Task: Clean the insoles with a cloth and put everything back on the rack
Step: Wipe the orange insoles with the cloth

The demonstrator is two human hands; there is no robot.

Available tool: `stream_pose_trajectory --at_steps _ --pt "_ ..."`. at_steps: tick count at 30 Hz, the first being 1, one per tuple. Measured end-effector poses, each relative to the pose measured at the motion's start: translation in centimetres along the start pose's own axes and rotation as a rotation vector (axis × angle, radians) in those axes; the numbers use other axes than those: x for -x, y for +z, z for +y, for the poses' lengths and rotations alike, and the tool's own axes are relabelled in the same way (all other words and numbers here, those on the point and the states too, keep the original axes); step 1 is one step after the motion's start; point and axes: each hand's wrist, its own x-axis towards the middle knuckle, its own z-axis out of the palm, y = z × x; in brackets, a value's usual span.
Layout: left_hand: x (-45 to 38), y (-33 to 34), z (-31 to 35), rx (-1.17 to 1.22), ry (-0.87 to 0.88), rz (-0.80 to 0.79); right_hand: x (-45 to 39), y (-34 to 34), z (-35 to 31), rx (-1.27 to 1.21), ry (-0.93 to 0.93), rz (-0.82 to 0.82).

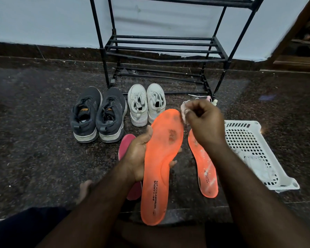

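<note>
My left hand point(139, 154) grips a long orange insole point(160, 169) at its middle and holds it up, toe end away from me. Dark smudges show near its toe. My right hand point(203, 122) is closed on a small pale cloth point(183, 111) right at the insole's toe edge. A second orange insole point(204, 169) lies on the floor to the right. A pink insole point(125, 145) lies on the floor to the left, partly hidden behind my left hand. The black metal rack point(161, 49) stands at the wall with bare shelves.
A pair of grey sneakers point(98, 115) and a pair of white sneakers point(146, 104) stand on the dark stone floor before the rack. A white perforated plastic basket point(254, 151) lies at the right. Small pale items sit behind my right hand.
</note>
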Motion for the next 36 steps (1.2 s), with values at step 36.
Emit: stream_pose_trajectory --at_steps 36 --pt "2.0 0.1 0.8 0.176 0.083 -0.016 2.3 1.4 -1.1 -0.173 0.064 -0.192"
